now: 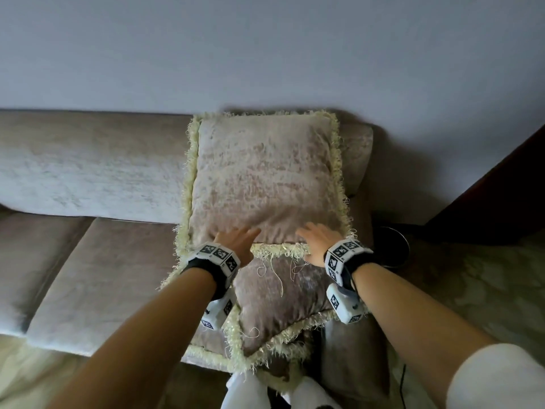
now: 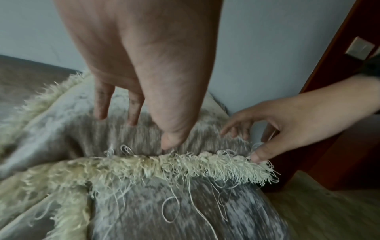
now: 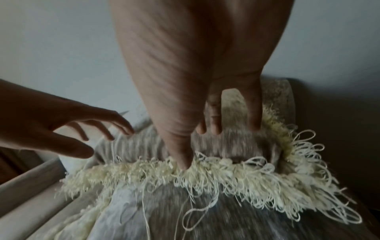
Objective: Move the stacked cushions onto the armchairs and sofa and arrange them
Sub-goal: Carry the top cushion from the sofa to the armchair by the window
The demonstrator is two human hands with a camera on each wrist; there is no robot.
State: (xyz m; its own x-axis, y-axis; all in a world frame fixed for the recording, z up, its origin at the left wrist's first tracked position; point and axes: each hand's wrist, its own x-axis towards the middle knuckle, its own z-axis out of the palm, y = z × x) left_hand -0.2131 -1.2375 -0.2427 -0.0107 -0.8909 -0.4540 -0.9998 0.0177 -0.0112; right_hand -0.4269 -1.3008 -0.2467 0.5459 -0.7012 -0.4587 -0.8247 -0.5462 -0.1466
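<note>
While a pale grey wall [image 1: 265, 54] is filling the upper half of the head view, a beige velvet sofa [image 1: 97, 172] is running along its base, backrest against it. One seat cushion [image 1: 97, 278] is lying bare on the left of the seat. Patterned carpet [image 1: 472, 290] is covering the floor to the right, and a dark wooden door frame [image 1: 507, 196] is closing off the right edge.

Upright cushion [image 1: 262, 178], fringed in cream: leaning against the backrest at the sofa's right end, its top edge reaching the backrest top, its lower fringe [image 2: 185, 164] resting on a second cushion [image 1: 280, 302]. That second cushion is lying flat on the seat, overlapping further fringed cushions [image 1: 212, 346] at the seat's front edge, beside the sofa arm [image 1: 354, 355].

Left hand [image 1: 236, 246]: fingers [image 2: 100, 104] apart and straight, tips touching the upright cushion's lower face, thumb at the fringe seam.

Right hand [image 1: 318, 243]: fingers [image 3: 216, 120] spread and extended, pressing the same cushion near its lower right corner, thumb dipping into the fringe; nothing is being gripped.

Open room is lying leftward along the seat; the arm and door frame are crowding the right side.
</note>
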